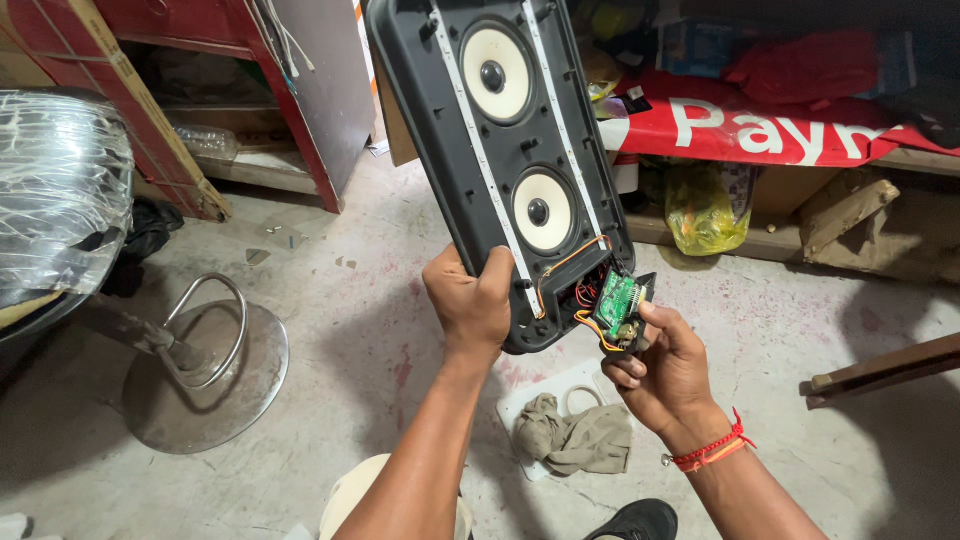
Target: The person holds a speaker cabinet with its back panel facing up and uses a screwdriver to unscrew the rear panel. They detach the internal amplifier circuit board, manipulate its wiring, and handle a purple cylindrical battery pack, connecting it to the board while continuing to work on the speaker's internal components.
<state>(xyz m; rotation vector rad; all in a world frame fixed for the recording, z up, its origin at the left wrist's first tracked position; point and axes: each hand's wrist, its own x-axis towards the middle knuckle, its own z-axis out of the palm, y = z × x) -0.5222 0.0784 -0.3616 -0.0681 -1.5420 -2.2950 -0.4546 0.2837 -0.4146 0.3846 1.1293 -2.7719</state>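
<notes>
- The speaker (pixel 505 150) is held upright above the floor (pixel 350 330), its lower edge clamped by the left hand (pixel 470 305).
- A green circuit board (pixel 618 305), wired to the speaker's lower right corner, is pinched by the right hand (pixel 665 370).
- A rag (pixel 570 440) lies on the floor below the hands.

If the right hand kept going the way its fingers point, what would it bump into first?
The right hand holds a green circuit board and its fingers point up and left. Going on, it would most likely meet the lower end of the black speaker panel, just beyond the board, though depth is hard to judge.
</notes>
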